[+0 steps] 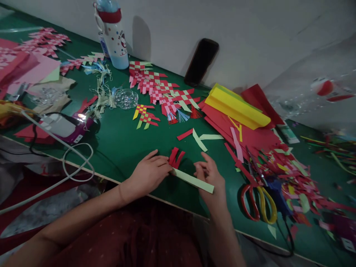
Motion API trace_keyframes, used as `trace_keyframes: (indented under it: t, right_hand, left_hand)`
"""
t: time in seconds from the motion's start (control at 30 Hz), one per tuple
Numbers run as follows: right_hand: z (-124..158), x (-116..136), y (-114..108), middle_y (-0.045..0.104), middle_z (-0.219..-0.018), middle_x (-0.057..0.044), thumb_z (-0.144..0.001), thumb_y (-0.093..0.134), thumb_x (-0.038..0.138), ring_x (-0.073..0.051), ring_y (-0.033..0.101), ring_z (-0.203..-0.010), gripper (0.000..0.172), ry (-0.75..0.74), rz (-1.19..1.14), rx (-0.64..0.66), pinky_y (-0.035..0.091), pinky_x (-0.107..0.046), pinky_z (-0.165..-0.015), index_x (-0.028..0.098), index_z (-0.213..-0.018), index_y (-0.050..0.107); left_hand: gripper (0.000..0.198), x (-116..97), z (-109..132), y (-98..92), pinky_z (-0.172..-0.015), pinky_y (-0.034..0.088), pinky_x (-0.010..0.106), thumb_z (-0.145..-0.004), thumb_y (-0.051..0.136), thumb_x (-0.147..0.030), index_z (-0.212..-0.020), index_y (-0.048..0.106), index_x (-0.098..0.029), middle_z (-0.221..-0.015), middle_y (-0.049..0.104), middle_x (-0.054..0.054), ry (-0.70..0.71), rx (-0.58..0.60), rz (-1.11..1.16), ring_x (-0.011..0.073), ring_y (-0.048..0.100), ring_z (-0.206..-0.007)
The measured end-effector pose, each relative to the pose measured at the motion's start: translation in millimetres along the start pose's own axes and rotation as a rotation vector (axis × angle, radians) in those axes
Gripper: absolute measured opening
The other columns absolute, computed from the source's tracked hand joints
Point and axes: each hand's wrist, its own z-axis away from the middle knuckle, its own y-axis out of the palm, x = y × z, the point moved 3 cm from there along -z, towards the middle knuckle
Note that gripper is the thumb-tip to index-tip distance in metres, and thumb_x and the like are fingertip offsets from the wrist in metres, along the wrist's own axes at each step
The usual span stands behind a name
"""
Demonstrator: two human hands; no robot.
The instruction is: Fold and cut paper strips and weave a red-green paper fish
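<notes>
My left hand (151,173) is closed at the fingertips, pinching folded red paper strips (175,158) and one end of a pale green paper strip (191,179). The green strip slants down to the right, and its free end crosses in front of my right hand (213,181). My right hand's fingers are apart and loosely bent, not gripping the strip. Just beyond the hands lie a loose red strip (185,134) and a folded pale green strip (199,141). Two small woven paper fish (146,116) rest farther left.
Scissors (261,204) and a heap of paper scraps (294,178) lie right. Yellow paper (236,105) tops red sheets. Finished woven fish (161,89) line the wall near a phone (201,61) and bottle (115,40). A bead dish (126,99) and glue gun (12,113) are left.
</notes>
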Motion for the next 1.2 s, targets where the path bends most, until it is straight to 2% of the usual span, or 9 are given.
trace_keyframes:
  t: [0.17,0.23,0.3,0.37,0.43,0.53,0.67,0.87,1.2]
  right_hand:
    - [17.6,-11.2,-37.5,0.067,-0.105,-0.012,-0.092,0.049,0.031,-0.021,0.065,-0.088,0.034,-0.070,0.059,-0.419,0.053,-0.037,-0.077,0.017,-0.123,0.057]
    - [24.0,-2.2,-42.6,0.067,-0.102,-0.011,-0.090,0.053,0.026,-0.023,0.063,-0.093,0.028,-0.198,0.111,-0.472,0.051,-0.041,-0.082,0.019,-0.117,0.061]
    - [28.1,11.5,-37.7,0.068,-0.099,-0.009,-0.088,0.057,0.020,-0.024,0.061,-0.096,0.023,-0.375,0.158,-0.380,0.049,-0.043,-0.086,0.022,-0.110,0.063]
    - [30.6,23.6,-26.0,0.069,-0.101,-0.006,-0.087,0.059,0.017,-0.024,0.059,-0.103,0.021,-0.517,0.188,-0.223,0.046,-0.044,-0.091,0.025,-0.105,0.065]
    - [31.3,30.1,-12.1,0.069,-0.108,-0.005,-0.088,0.060,0.017,-0.024,0.056,-0.110,0.020,-0.568,0.220,-0.079,0.044,-0.044,-0.093,0.026,-0.105,0.065]
    - [28.1,31.0,4.6,0.068,-0.115,-0.004,-0.090,0.057,0.021,-0.024,0.052,-0.116,0.022,-0.557,0.280,0.047,0.040,-0.043,-0.095,0.027,-0.110,0.065]
    - [16.9,28.6,13.6,0.066,-0.121,-0.004,-0.093,0.051,0.020,-0.024,0.050,-0.120,0.026,-0.550,0.300,0.096,0.038,-0.042,-0.096,0.026,-0.115,0.064]
    - [4.9,29.1,23.3,0.060,-0.133,-0.004,-0.095,0.048,0.023,-0.028,0.042,-0.131,0.030,-0.627,0.386,0.209,0.037,-0.045,-0.099,0.023,-0.123,0.060]
    - [4.8,20.4,25.3,0.055,-0.139,-0.004,-0.098,0.043,0.027,-0.028,0.036,-0.138,0.034,-0.644,0.426,0.267,0.037,-0.048,-0.106,0.023,-0.128,0.057]
  left_hand:
    - [0.020,-4.7,-3.8,2.4,-0.109,0.034,0.044,-0.089,0.061,-0.036,-0.101,0.063,-0.021,-0.102,0.068,0.004,-0.021,0.008,-0.047,0.0205,0.059,-0.108]
    - [0.016,-7.0,-6.4,5.4,-0.106,0.037,0.043,-0.089,0.060,-0.032,-0.099,0.063,-0.019,-0.099,0.067,0.004,-0.037,0.005,-0.093,0.0209,0.060,-0.105]
    - [0.012,-8.9,-8.5,8.2,-0.104,0.039,0.042,-0.092,0.053,-0.025,-0.095,0.063,-0.019,-0.096,0.066,0.005,-0.055,-0.004,-0.127,0.0201,0.060,-0.101]
    - [0.015,-9.7,-9.4,10.1,-0.103,0.040,0.042,-0.094,0.048,-0.022,-0.094,0.063,-0.018,-0.095,0.066,0.005,-0.071,-0.011,-0.136,0.0194,0.060,-0.100]
    - [0.017,-9.7,-8.8,10.6,-0.104,0.040,0.042,-0.095,0.047,-0.021,-0.099,0.063,-0.018,-0.096,0.065,0.005,-0.064,-0.003,-0.130,0.0193,0.060,-0.101]
    - [0.018,-8.8,-5.4,8.2,-0.107,0.039,0.042,-0.093,0.048,-0.017,-0.105,0.062,-0.018,-0.101,0.066,0.005,-0.015,0.005,-0.119,0.0190,0.059,-0.106]
    - [0.021,-7.0,2.0,3.5,-0.111,0.037,0.041,-0.093,0.048,-0.014,-0.108,0.062,-0.017,-0.109,0.066,0.005,0.075,0.013,-0.107,0.0188,0.056,-0.116]
    - [0.023,-0.9,10.6,3.9,-0.112,0.038,0.041,-0.096,0.046,-0.022,-0.112,0.062,-0.018,-0.114,0.067,0.005,0.165,0.009,-0.150,0.0195,0.055,-0.122]
    - [0.026,5.7,13.9,2.2,-0.110,0.041,0.040,-0.096,0.048,-0.024,-0.115,0.063,-0.015,-0.117,0.068,0.006,0.264,-0.059,-0.170,0.0202,0.057,-0.119]
